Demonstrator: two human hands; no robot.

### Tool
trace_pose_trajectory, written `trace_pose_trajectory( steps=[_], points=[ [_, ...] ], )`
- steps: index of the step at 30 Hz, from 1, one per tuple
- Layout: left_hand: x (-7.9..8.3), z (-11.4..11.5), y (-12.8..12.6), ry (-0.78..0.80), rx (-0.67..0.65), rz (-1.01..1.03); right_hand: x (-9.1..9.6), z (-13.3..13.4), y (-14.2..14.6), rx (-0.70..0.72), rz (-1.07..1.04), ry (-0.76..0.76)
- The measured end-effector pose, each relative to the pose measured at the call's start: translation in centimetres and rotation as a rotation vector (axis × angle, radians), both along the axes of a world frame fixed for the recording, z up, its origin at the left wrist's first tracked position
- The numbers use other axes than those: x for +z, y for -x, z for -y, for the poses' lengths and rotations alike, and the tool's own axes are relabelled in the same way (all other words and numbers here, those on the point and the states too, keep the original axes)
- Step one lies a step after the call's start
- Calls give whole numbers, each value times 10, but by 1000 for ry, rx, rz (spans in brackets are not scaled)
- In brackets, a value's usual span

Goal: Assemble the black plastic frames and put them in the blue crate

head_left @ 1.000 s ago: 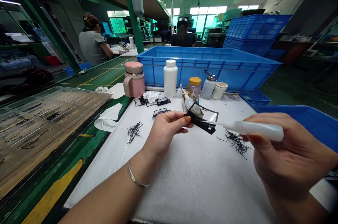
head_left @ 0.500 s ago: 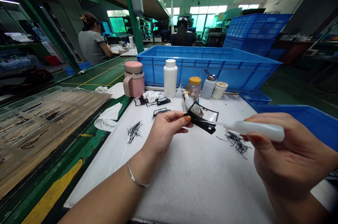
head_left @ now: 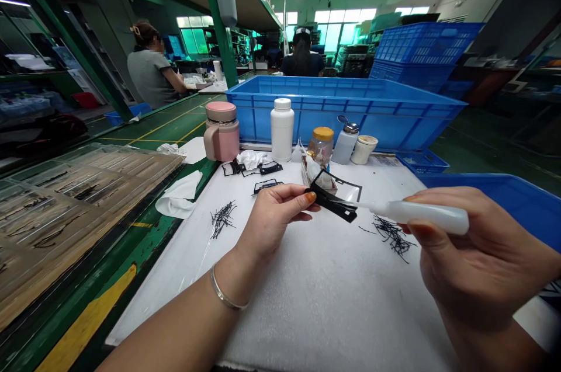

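Note:
My left hand (head_left: 274,217) pinches a thin black plastic frame (head_left: 335,204) and holds it above the white foam mat (head_left: 319,296). My right hand (head_left: 477,258) is wrapped round a slim white squeeze bottle (head_left: 427,215). Its fine nozzle tip touches the frame's near edge. Two small heaps of thin black pins lie on the mat, one (head_left: 222,217) left of my left hand, one (head_left: 392,235) under the bottle.
A pink mug (head_left: 221,131), a white bottle (head_left: 281,129), a yellow-lidded jar (head_left: 322,144), a dispenser bottle (head_left: 345,139) and a small tub (head_left: 364,149) stand before a big blue crate (head_left: 350,109). Clear trays of parts (head_left: 65,197) lie left. Two people work at the back.

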State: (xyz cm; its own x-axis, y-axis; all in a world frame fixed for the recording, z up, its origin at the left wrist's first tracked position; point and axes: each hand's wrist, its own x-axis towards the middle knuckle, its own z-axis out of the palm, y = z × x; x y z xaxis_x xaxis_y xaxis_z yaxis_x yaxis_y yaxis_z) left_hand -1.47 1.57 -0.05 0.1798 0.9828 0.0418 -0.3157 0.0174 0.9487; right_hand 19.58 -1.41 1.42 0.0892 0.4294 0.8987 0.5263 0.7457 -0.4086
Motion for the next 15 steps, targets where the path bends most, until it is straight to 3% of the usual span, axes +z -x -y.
trace_pose_trajectory(
  steps=[15],
  points=[
    [1, 1, 1, 7, 3, -4, 0, 0, 1, 28, -36, -31]
  ],
)
